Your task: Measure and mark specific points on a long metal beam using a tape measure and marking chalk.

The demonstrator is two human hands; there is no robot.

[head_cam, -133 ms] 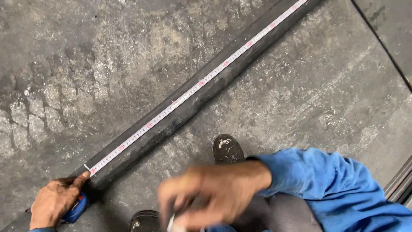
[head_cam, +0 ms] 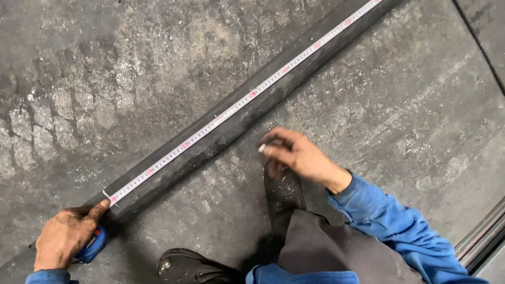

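Note:
A long black steel bar (head_cam: 231, 126) lies diagonally on the concrete floor, running from lower left to upper right. A white tape measure blade (head_cam: 242, 100) is stretched along its top. My left hand (head_cam: 66, 236) presses the blue tape measure case (head_cam: 92, 247) down at the bar's near end, thumb at the blade. My right hand (head_cam: 297, 155) hovers just below the bar's middle, fingers pinched on a small white piece of chalk (head_cam: 261, 149).
My two black shoes (head_cam: 284, 186) (head_cam: 189, 265) rest on the stained grey concrete floor (head_cam: 394, 105) below the bar. A dark metal rail (head_cam: 486, 236) runs along the lower right corner.
My right hand has risen from near my knees up toward the bar, holding the chalk. My left hand and the tape have stayed put.

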